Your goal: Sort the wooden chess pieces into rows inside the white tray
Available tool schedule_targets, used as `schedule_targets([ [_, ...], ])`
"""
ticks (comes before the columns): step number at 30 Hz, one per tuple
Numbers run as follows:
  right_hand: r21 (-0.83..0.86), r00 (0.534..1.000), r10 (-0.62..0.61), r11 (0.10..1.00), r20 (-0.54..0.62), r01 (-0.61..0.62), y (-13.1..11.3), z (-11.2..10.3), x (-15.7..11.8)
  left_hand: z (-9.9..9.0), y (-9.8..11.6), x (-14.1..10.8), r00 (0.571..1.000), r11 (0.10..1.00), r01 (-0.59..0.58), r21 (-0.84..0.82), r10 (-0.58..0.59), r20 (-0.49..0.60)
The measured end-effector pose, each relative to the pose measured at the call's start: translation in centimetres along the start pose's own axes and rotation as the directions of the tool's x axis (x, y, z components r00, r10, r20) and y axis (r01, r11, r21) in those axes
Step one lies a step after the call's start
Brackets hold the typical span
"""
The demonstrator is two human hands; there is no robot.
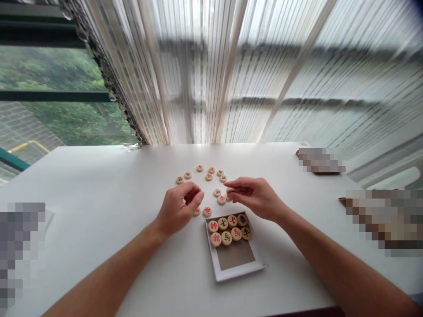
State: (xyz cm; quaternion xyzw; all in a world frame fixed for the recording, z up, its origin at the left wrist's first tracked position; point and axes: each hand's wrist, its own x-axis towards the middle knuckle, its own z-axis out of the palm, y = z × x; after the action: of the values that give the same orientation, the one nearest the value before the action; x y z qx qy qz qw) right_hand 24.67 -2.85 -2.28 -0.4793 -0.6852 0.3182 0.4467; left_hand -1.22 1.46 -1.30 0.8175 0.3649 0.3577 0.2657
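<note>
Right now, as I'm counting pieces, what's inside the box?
The box holds eight pieces, four red-marked, four black, in two rows at its far end; its near part shows bare bottom. What lies under the pieces is covered.

Below the frame's centre we see an open white box point(240, 270), eight round wooden pieces point(226, 238) in two rows inside; red- and black-marked loose pieces point(209, 177) lie scattered mid-frame.
</note>
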Motion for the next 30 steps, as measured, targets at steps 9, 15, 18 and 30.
schedule_targets([
  [9, 0.41, 0.976, 0.186, 0.886, 0.115, -0.217, -2.7, 1.3, -1.1, 2.0, 2.2, -1.2, 0.974, 0.827, 0.222, -0.516, -0.172, 0.144],
  [15, 0.385, 0.993, 0.055, 0.918, 0.102, -0.09, -3.3, 1.6, -1.3, 1.9, 2.8, -0.9, 0.945, 0.652, 0.328, -0.683, -0.219, 0.244],
  [18, 0.453, 0.992, 0.099, 0.883, 0.075, -0.123, -3.3, 1.6, -1.2, 1.6, 3.0, -0.8, 0.936, 0.656, 0.35, -0.669, -0.267, 0.228],
  [30, 0.528, 0.975, 0.219, 0.831, -0.026, -0.173, -3.9, 2.6, -1.3, 2.3, 3.5, -1.2, 0.965, 0.582, 0.249, -0.774, -0.221, 0.144],
])
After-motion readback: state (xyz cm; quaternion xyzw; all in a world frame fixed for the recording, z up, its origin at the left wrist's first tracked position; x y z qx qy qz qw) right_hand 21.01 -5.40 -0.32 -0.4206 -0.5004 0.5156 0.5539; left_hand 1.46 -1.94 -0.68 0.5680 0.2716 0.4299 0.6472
